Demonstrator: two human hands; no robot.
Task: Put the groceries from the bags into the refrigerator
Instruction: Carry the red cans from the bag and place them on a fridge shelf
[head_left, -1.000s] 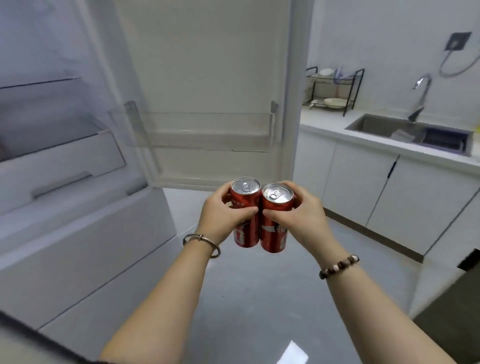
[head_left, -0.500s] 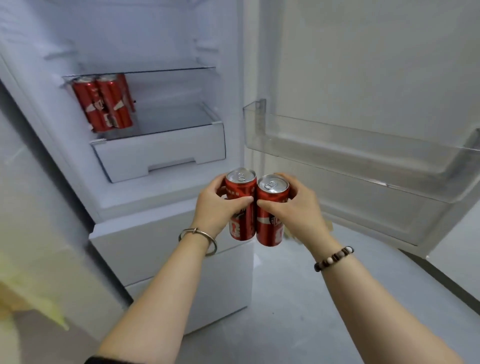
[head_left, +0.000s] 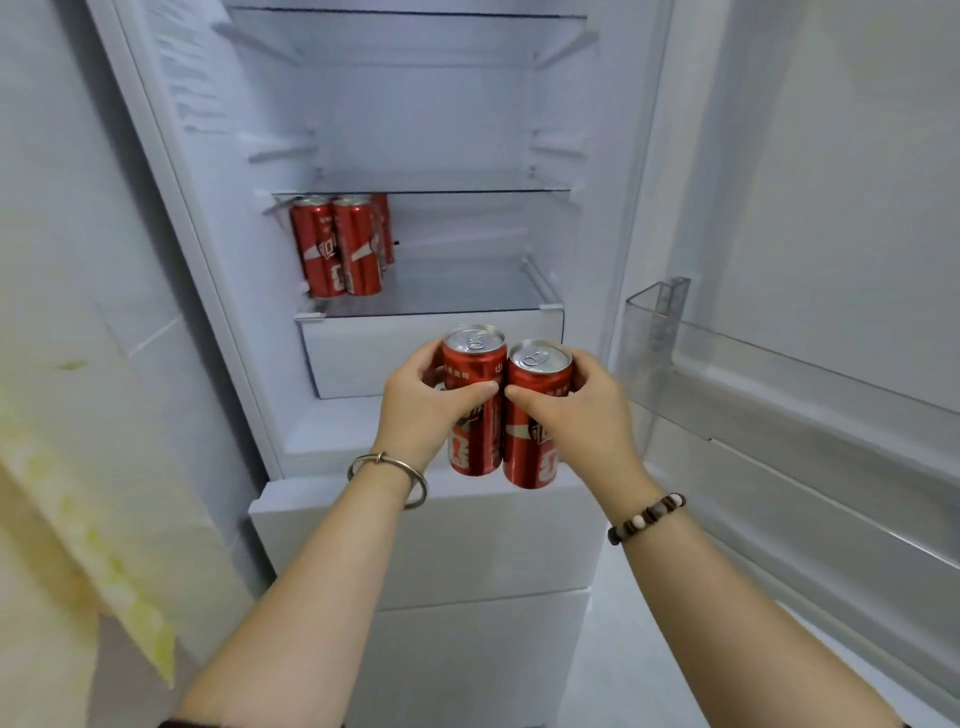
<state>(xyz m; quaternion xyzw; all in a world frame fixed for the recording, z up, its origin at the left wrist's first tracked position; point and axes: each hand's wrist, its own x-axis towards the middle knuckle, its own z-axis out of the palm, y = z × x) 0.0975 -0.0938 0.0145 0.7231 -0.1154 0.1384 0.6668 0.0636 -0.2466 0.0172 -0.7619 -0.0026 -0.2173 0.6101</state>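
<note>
Refrigerator (head_left: 415, 130) stands open. We note the left hand (head_left: 423, 415), fingers (head_left: 475, 391) curled round the first cola can (head_left: 477, 364), and the right hand (head_left: 587, 421) gripping the second cola can (head_left: 535, 441). Both cans are upright, side by side and touching, held in front of the white drawer (head_left: 363, 358). We record more red cans (head_left: 337, 249) standing at the left end of the glass shelf (head_left: 457, 296) above that drawer. A clear door bin (head_left: 779, 379) lies to the right.

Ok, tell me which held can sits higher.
The left can, gripped by the left hand: its top shows above that of the right can in the right hand.
</note>
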